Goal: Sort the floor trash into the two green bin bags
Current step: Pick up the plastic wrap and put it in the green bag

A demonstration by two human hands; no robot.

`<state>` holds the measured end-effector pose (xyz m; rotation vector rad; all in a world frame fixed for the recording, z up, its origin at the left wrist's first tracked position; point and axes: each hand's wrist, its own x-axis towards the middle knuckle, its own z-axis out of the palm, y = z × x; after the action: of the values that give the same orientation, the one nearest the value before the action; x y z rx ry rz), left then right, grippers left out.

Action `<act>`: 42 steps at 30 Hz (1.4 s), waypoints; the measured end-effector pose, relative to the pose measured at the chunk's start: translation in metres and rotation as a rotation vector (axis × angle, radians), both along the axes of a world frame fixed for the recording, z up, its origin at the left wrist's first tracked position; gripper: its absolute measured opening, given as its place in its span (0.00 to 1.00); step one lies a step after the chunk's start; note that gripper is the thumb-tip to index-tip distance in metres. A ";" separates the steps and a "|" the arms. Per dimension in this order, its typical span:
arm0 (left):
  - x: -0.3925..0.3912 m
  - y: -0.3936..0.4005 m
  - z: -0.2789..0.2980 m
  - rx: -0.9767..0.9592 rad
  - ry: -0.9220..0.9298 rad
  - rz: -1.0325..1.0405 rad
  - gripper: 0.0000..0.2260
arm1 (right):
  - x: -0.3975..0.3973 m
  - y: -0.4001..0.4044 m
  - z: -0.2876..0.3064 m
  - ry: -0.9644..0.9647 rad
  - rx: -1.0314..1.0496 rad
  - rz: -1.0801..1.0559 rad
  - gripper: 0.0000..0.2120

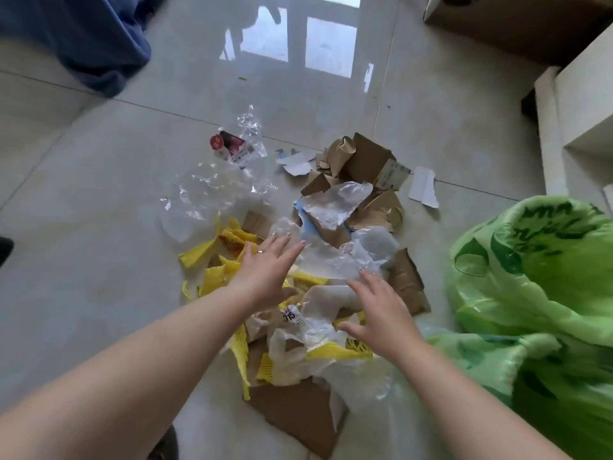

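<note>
A heap of trash lies on the tiled floor: torn brown cardboard (366,161), clear plastic film (335,204), yellow foam netting (212,277) and a big cardboard sheet (295,413). My left hand (265,270) hovers over the netting with fingers spread, holding nothing. My right hand (381,310) is spread over a crumpled clear plastic sheet (325,260), empty too. One green bin bag (537,260) bulges at the right, and a second green bag (497,360) lies below it.
A clear wrapper with a red label (232,147) and more clear film (199,194) lie at the far left of the heap. White paper scraps (424,187) sit at the right. Blue cloth (83,38) is top left, white furniture (580,127) at right.
</note>
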<state>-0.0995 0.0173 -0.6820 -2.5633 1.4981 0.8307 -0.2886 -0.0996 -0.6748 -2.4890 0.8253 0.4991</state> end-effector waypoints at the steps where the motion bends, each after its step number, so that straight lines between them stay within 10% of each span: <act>1: -0.001 -0.009 -0.013 -0.007 0.002 -0.030 0.40 | 0.001 0.002 -0.015 -0.001 -0.006 0.058 0.39; 9: -0.018 -0.047 -0.078 -0.081 -0.074 -0.099 0.32 | 0.013 0.014 -0.085 -0.010 -0.202 0.100 0.39; 14: -0.017 -0.043 -0.092 -0.175 -0.082 -0.072 0.18 | 0.015 0.010 -0.106 -0.194 -0.345 0.049 0.17; 21: 0.013 -0.047 -0.067 -0.441 -0.151 -0.035 0.08 | -0.004 -0.033 -0.078 -0.378 -0.119 -0.204 0.03; 31: 0.030 -0.104 -0.041 -0.335 -0.146 -0.024 0.13 | 0.010 -0.095 -0.056 -0.305 0.124 -0.601 0.04; 37: 0.028 -0.132 -0.079 -0.113 -0.196 -0.064 0.37 | 0.031 -0.083 -0.087 0.051 -0.011 -0.286 0.51; 42: 0.018 -0.134 -0.099 -0.184 -0.256 -0.056 0.24 | 0.039 -0.075 -0.112 0.157 -0.030 -0.318 0.52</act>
<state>-0.0815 -0.1164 -0.7806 -2.6143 1.6219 0.3547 -0.2498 -0.1747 -0.7871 -2.3040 1.2719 0.5747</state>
